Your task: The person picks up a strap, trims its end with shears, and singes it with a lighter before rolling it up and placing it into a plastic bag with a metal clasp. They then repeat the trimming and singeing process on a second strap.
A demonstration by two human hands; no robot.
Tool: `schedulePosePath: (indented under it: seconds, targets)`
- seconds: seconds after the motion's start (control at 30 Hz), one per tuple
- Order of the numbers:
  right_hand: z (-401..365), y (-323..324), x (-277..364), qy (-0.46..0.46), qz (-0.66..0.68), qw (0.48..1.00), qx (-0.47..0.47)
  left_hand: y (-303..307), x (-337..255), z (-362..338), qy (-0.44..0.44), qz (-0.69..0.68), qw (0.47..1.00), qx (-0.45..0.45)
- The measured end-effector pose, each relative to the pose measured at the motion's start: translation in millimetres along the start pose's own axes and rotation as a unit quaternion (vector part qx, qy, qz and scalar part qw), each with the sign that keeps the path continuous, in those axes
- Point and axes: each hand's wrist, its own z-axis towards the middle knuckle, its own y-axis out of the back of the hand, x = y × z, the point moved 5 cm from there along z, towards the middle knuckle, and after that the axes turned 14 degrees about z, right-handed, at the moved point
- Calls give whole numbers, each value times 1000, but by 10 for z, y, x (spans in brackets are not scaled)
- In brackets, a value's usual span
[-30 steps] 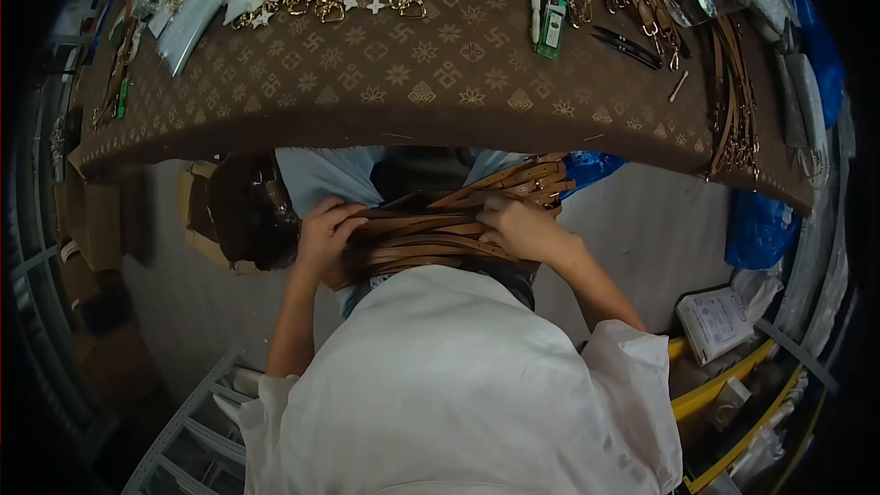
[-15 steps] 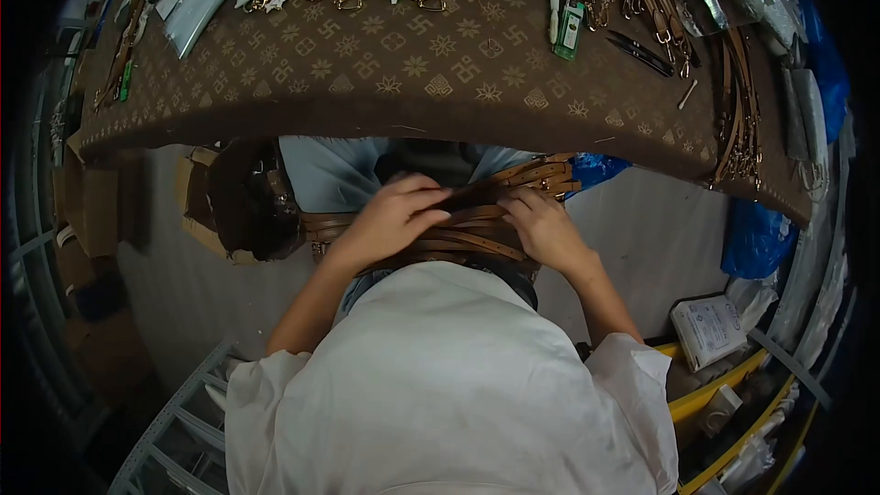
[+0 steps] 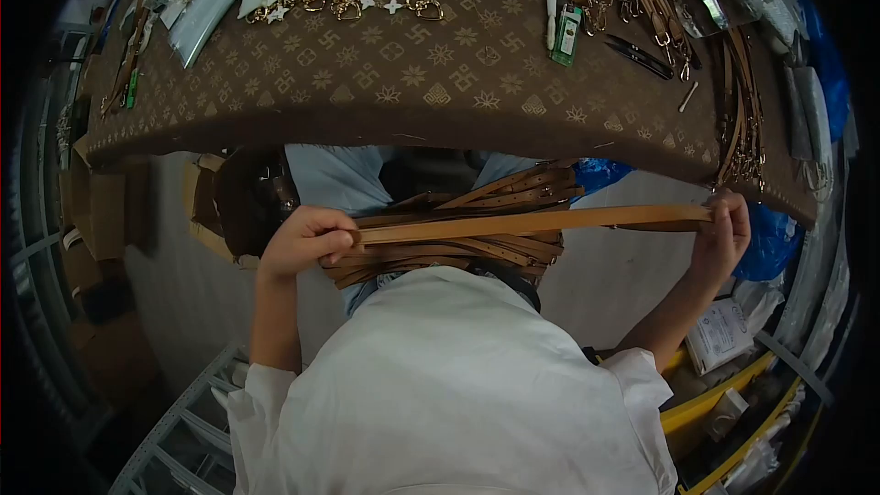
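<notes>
A tan leather strap (image 3: 522, 224) is stretched across my lap between both hands. My left hand (image 3: 312, 240) is closed around its left end, thumb on top. At the far right, the raised fingers of my right hand (image 3: 722, 234) pinch the other end, near the table's front edge. Underneath lies a pile of brown leather straps (image 3: 513, 190) across my thighs, some with metal hardware at their right ends. The strap in my hands partly hides this pile.
A table with a patterned brown cloth (image 3: 394, 73) curves ahead. On it are gold clasps with white star charms (image 3: 367, 2), a green lighter (image 3: 566, 35), black tweezers (image 3: 639, 57) and hanging straps (image 3: 741, 110). Blue plastic (image 3: 765, 243) and a yellow-edged rack (image 3: 715, 394) stand right.
My hands have moved apart from the middle of the pile, left hand to the left, right hand far to the right. One strap is now lifted and drawn out between them.
</notes>
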Motion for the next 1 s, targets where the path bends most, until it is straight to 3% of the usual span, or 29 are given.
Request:
schedulePosePath:
  seconds: [0.03, 0.1, 0.13, 0.2, 0.27, 0.33, 0.43, 0.5, 0.57, 0.67, 0.73, 0.77, 0.8, 0.87, 0.97, 1.0]
  targets:
    - [-6, 24, 35, 0, 2, 1000, 4, 60, -64, -72, -22, -2, 999, -25]
    - [24, 10, 4, -78, -195, 977, 38, 111, -198, -134, -15, 16, 999, -49]
    - [74, -168, 15, -76, -192, 977, 46, 146, -278, -160, -7, 36, 997, -68]
    - [3, -709, -197, -194, -308, 908, 208, 87, -495, -101, 18, 79, 993, -82]
    - [-35, -1242, -375, -193, -285, 870, 352, -20, -624, 33, 43, 122, 987, -94]
    - [-107, -1782, -551, -114, -205, 883, 407, -138, -739, 156, 14, 103, 991, -80]
    - [-172, -2182, -721, -143, -239, 840, 466, -151, -950, 169, -8, 99, 994, -46]
    - [-197, -2237, -785, -187, -222, 835, 467, -124, -1043, 104, -21, 116, 992, -38]
    - [-116, -2199, -791, -113, -278, 889, 346, -121, -1076, 62, -33, 131, 990, -26]
    - [-129, -2270, -766, -54, -257, 908, 328, -160, -1120, 101, -71, 171, 983, -9]
    - [-162, -2437, -586, 18, -147, 911, 384, -239, -1145, 198, -101, 209, 973, 8]
    - [-191, -2572, -472, 97, -84, 918, 376, -263, -1164, 230, -102, 210, 972, 10]
    - [-189, -2541, -474, 98, -83, 919, 374, -302, -1161, 258, -77, 204, 975, 38]
    - [-294, -2518, -667, -130, 7, 867, 480, -339, -1174, 292, -50, 199, 976, 67]
    - [-237, -2415, -693, -142, 32, 873, 465, -381, -1280, 338, -105, 236, 965, 45]
    - [-203, -2352, -688, -155, 52, 883, 440, -355, -1391, 350, -163, 298, 935, -102]
